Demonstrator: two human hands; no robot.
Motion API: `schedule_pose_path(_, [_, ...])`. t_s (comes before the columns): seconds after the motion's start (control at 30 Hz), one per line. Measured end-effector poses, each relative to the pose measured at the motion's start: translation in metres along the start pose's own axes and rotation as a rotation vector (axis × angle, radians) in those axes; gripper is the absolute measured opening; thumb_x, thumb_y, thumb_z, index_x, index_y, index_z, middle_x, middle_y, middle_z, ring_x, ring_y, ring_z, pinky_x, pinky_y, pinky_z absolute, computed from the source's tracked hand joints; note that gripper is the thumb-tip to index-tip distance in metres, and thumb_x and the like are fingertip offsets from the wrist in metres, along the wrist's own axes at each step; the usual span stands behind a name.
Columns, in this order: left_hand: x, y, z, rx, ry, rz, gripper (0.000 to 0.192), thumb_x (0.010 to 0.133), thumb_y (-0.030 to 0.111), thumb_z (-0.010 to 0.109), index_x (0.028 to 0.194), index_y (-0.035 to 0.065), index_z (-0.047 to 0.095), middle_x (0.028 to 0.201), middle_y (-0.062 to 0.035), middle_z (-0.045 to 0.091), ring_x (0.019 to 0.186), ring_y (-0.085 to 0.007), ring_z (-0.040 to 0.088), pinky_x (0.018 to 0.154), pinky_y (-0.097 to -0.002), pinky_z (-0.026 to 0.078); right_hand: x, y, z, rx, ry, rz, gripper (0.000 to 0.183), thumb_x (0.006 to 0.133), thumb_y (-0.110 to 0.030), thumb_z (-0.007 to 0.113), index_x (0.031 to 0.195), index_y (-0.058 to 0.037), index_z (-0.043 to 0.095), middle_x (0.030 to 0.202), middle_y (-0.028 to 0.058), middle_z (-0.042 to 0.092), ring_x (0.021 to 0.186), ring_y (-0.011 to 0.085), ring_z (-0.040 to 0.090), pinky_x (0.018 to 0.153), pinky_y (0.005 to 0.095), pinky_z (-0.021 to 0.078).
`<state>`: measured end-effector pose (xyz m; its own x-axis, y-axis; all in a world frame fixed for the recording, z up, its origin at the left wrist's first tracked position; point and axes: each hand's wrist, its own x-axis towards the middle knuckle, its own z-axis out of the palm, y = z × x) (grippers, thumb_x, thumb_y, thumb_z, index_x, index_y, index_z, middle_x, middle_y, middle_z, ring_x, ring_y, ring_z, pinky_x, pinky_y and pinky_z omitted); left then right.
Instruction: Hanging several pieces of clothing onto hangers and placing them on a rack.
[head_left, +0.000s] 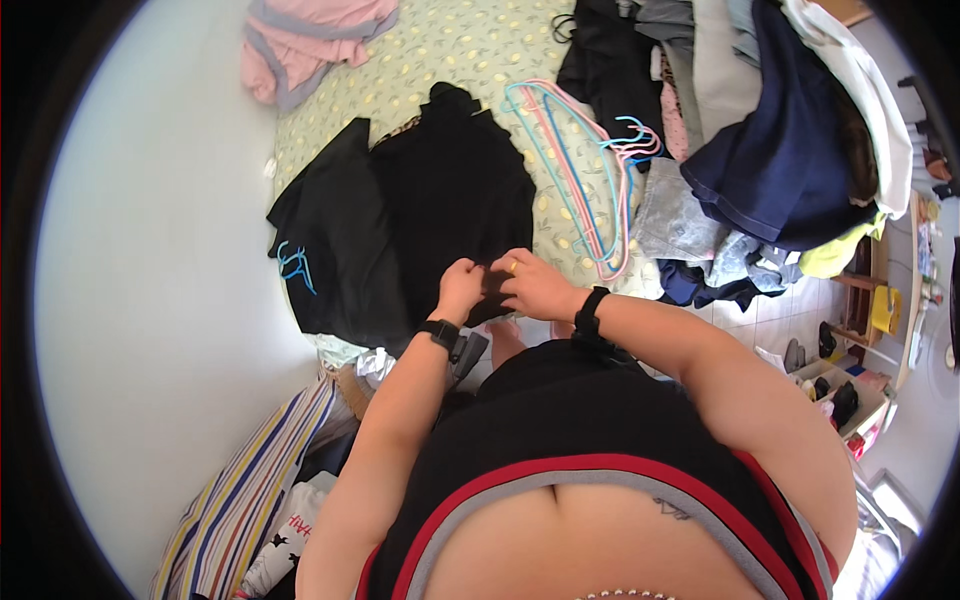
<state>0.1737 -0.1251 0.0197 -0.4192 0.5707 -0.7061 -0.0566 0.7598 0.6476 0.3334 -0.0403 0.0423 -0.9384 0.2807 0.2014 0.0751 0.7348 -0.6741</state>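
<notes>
A black garment (457, 187) lies spread on a bed with a pale green, lemon-patterned sheet (450, 45). At its near edge, my left hand (461, 289) pinches the dark fabric between curled fingers. My right hand (536, 285), with a ring on one finger, grips the same edge close beside it. Left of this garment is another black garment (341, 232), and light blue hanger hooks (296, 266) show at its side. Several pink and blue clothes hangers (577, 180) lie in a loose stack to the right of my hands.
A pink and grey cloth (311, 45) lies at the far left, by the white wall (150, 187). Piled clothes, including a navy garment (780, 142) and grey denim (675, 214), fill the right side. Striped fabric (255, 472) hangs at lower left. Shelves with shoes (844, 405) stand at right.
</notes>
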Motion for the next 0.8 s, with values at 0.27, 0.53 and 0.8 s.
schedule_pose_path(0.27, [-0.017, 0.0, -0.025, -0.735, 0.167, 0.142, 0.008, 0.092, 0.018, 0.048, 0.088, 0.0122, 0.051, 0.078, 0.0004, 0.057, 0.069, -0.0132, 0.055, 0.066, -0.0299, 0.045, -0.032, 0.072, -0.003, 0.086, 0.032, 0.412, 0.038, 0.072, -0.016, 0.065, 0.105, -0.0018, 0.054, 0.106, 0.0188, 0.054, 0.101, 0.0351, 0.051, 0.087, 0.041, 0.0422])
schedule_pose_path(0.53, [-0.037, 0.003, -0.048, -0.765, 0.28, 0.133, 0.01, 0.093, 0.018, 0.047, 0.086, 0.0121, 0.051, 0.078, -0.0001, 0.058, 0.067, -0.0121, 0.054, 0.064, -0.0278, 0.046, -0.1, 0.173, -0.021, -0.036, 0.143, 1.115, 0.034, 0.077, -0.016, 0.053, 0.104, 0.0044, 0.053, 0.101, 0.027, 0.057, 0.093, 0.0423, 0.057, 0.083, 0.0468, 0.0452])
schedule_pose_path(0.8, [-0.048, 0.003, -0.038, -0.71, 0.26, 0.118, 0.011, 0.094, 0.017, 0.046, 0.086, 0.0114, 0.051, 0.076, 0.0003, 0.057, 0.066, -0.0107, 0.054, 0.062, -0.0267, 0.046, -0.102, 0.193, 0.003, 0.096, 0.279, 1.251, 0.03, 0.082, -0.025, 0.054, 0.094, 0.0019, 0.06, 0.091, 0.0233, 0.062, 0.085, 0.0339, 0.06, 0.075, 0.0398, 0.0474])
